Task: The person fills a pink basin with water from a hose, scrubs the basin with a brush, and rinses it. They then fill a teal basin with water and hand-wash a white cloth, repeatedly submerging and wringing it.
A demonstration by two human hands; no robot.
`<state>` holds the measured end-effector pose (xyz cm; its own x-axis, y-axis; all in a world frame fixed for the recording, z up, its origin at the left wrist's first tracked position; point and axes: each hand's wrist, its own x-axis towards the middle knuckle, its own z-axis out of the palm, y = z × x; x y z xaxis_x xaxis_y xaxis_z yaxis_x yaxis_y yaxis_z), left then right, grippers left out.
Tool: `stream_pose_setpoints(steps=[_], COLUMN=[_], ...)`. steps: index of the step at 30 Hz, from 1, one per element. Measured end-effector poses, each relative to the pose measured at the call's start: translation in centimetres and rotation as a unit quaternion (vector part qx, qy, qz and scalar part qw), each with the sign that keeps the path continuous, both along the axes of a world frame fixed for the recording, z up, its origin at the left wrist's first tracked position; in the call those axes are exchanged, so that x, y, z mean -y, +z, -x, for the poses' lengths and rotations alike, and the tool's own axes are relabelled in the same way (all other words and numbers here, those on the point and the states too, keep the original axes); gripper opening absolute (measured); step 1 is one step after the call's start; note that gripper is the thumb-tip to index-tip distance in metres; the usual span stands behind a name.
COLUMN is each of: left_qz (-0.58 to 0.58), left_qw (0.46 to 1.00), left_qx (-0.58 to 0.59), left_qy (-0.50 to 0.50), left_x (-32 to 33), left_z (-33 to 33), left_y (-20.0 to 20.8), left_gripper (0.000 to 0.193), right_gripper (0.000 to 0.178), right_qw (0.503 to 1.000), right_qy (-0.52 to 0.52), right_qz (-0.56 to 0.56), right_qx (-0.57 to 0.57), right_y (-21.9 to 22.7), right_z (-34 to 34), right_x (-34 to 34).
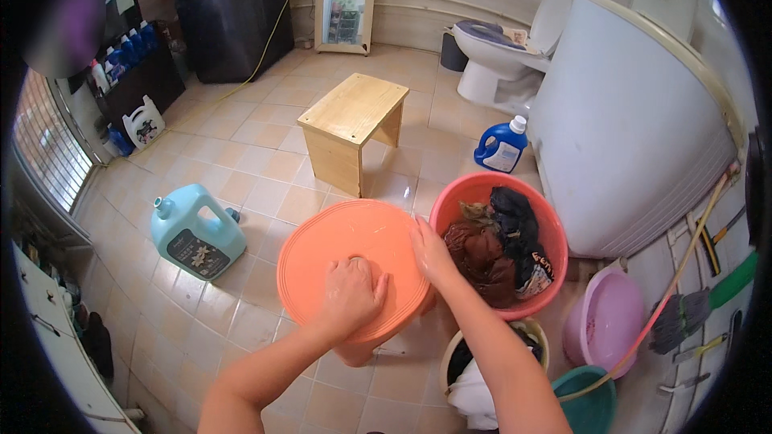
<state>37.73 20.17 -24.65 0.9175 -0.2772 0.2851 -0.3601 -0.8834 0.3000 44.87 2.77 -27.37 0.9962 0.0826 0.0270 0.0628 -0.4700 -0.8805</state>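
Observation:
An orange plastic stool [322, 233] with a round, wet-looking top stands in front of me. My left hand [352, 293] is on its top, the fingers curled at the hole near the middle and the thumb lying toward the right. At the stool's right rim is my right hand [433, 255], closed against the edge with its fingertips on the top. Just right of that hand sits a red basin [555, 233] holding wet dark and brown clothes [482, 261]. Below my right forearm, a pale bucket [537, 329] contains black and white cloth.
A wooden stool [354, 108] stands ahead. On the left is a light-blue detergent jug [197, 229]; a dark-blue detergent bottle [502, 146] stands beyond the red basin. A pink basin [607, 317], green basin [591, 402] and mop [683, 317] line the right. A toilet [498, 64] is farther back.

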Motion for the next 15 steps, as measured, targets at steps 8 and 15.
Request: stream_pose_setpoints(steps=[8,15], left_qz=[0.031,0.016], left_qw=[0.999,1.000], left_qx=[0.030,0.022], left_qy=[-0.001,0.005], left_x=[-0.3,-0.5], left_z=[-0.3,-0.3], left_y=[-0.5,0.4], left_gripper=[0.034,0.036], right_gripper=[0.041,0.041], right_qw=[0.999,0.985], right_qy=[0.002,-0.052], right_qz=[-0.035,0.151], right_qx=[0.023,-0.070], right_y=[-0.2,2.7], right_z=[5.1,1.3], right_x=[1.3,-0.2])
